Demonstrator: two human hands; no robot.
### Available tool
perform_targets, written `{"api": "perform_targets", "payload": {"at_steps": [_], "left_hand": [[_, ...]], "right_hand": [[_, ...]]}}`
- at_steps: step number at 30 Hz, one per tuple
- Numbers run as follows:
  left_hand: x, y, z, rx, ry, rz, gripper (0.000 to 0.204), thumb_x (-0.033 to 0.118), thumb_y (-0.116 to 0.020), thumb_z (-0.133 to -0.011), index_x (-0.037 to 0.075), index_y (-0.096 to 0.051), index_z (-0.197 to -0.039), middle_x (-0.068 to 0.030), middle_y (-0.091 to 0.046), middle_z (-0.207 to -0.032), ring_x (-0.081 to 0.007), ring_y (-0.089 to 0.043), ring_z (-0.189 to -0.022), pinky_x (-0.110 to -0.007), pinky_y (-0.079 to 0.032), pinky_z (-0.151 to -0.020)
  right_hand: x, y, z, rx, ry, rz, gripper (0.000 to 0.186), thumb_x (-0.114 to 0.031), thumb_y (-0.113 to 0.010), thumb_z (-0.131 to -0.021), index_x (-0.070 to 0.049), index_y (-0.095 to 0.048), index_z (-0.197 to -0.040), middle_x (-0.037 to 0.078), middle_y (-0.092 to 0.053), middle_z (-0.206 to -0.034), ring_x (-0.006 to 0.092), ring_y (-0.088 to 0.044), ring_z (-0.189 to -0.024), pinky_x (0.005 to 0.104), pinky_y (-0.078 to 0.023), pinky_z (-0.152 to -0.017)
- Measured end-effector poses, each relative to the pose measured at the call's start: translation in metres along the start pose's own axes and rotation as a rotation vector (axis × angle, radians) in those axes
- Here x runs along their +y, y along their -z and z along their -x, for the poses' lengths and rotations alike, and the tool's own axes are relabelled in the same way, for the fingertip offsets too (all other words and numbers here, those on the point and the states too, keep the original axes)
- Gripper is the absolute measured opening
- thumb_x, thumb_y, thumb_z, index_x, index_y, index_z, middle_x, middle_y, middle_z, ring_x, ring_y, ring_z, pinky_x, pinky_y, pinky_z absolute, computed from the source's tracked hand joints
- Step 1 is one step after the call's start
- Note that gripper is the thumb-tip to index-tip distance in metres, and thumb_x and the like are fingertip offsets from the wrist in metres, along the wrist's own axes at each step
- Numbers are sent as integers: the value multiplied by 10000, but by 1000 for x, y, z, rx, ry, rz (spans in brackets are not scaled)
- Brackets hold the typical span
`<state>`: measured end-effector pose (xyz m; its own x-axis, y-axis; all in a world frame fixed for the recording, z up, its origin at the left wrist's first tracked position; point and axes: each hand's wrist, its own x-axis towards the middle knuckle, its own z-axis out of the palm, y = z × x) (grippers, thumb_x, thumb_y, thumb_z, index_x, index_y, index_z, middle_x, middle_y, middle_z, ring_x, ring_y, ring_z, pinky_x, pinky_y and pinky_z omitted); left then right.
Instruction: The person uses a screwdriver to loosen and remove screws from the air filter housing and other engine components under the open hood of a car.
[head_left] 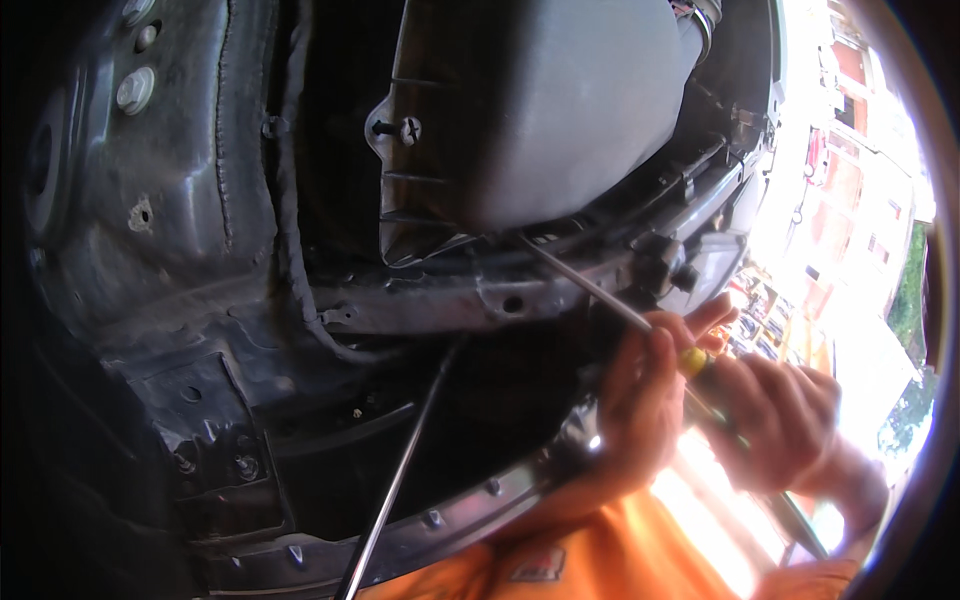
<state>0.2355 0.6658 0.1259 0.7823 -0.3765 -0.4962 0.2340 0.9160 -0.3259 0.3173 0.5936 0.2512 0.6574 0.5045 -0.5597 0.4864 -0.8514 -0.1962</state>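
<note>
Grey housing (600, 100) and black rail (440, 307) edges leave narrow room about the metal-shafted tool (605, 296) (yellow-collared), the right hand (775, 412) grasping its handle (693, 361), the left hand (642, 400) its shaft (572, 271).

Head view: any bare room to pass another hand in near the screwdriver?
Likeliest: the dark gap right of the thin metal rod, between the holed crossbar and curved lower rail; depth can't be told. Crowded: around the screwdriver, with left hand and right hand close together, its shaft running up toward the grey housing.
</note>
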Motion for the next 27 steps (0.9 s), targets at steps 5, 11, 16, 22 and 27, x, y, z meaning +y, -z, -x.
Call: {"api": "perform_targets", "payload": {"at_steps": [5,11,16,22,27], "left_hand": [[-5,-1,-1,8,-17,12,212,258,-391,-1078,74,-495,-1094,-269,-495,-1419,-345,-486,-1321,-470,-330,-1140],[2,0,-2,27,-53,17,186,238,-415,-1072,83,-512,-1105,-247,-484,-1441,-337,-455,-1330,-455,-350,-1121],[6,-5,0,58,-55,-14,175,226,-460,-1059,68,-529,-1089,-245,-510,-1414,-317,-483,-1294,-435,-356,-1105],[6,-6,-1,72,-77,2,186,228,-444,-1064,70,-532,-1111,-248,-534,-1387,-309,-512,-1253,-442,-333,-1115],[8,-4,-2,87,-67,-13,204,235,-416,-1073,75,-531,-1130,-250,-552,-1364,-295,-533,-1219,-427,-364,-1088]], "right_hand": [[4,-2,2,4,-49,-71,364,-151,-681,-848,80,-644,-1127,122,-657,-749,145,-585,-519,261,-393,-420],[4,-3,2,-21,-850,-1305,408,-253,-595,-947,75,-634,-1187,117,-673,-706,121,-595,-528,226,-409,-449],[-10,2,5,46,21,197,416,-82,-726,-797,22,-650,-1193,87,-635,-803,162,-565,-517,301,-417,-435],[-6,9,-5,-48,-191,-325,379,-54,-719,-833,50,-642,-1189,69,-607,-709,143,-574,-499,289,-413,-421],[16,-2,8,-234,-1054,-1683,439,-239,-588,-961,105,-551,-1232,157,-643,-716,70,-365,-364,214,-273,-354]]}}
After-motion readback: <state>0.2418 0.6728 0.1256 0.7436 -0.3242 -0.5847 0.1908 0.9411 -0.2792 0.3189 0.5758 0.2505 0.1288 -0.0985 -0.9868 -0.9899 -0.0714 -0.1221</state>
